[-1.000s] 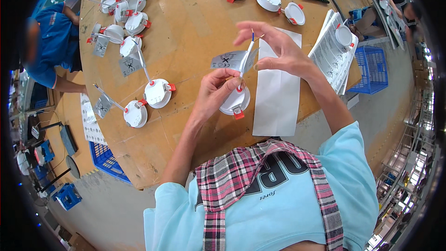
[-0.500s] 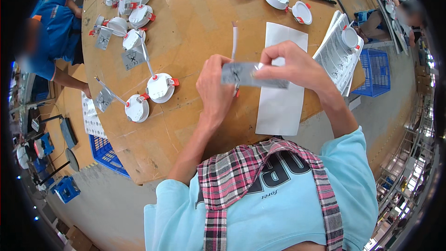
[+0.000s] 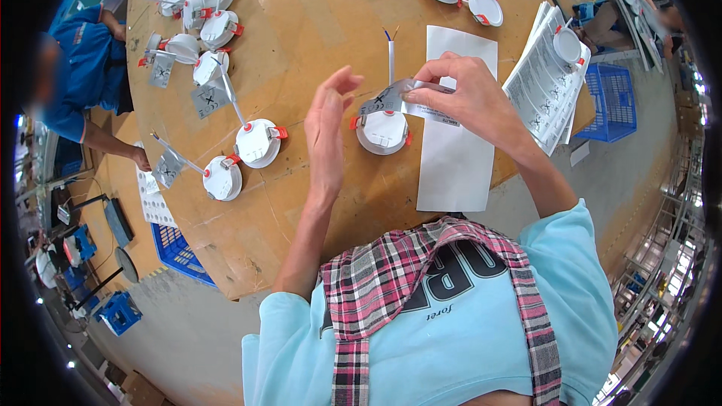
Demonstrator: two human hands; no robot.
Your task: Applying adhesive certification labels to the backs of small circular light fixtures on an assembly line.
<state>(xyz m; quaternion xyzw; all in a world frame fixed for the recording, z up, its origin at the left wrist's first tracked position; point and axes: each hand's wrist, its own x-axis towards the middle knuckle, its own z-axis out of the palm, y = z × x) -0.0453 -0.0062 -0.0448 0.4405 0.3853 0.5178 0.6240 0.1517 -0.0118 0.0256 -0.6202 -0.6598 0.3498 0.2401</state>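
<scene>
Over our flat brown tabletop (image 3: pixel 308 37): one silver rectangular label (image 3: pixel 389 97), pinched by our right hand (image 3: pixel 472 98), liable to crease if twisted; our left hand (image 3: pixel 327 135) empty, fingers loosely spread.

The lamp (image 3: pixel 382 135) is smooth plastic; label (image 3: pixel 386 98), glossy; strip (image 3: pixel 455 173), matt paper; tabletop (image 3: pixel 301 37), scuffed, wood-like.

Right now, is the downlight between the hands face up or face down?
The downlight is face down: the side bearing white cable and red clips shows.
</scene>
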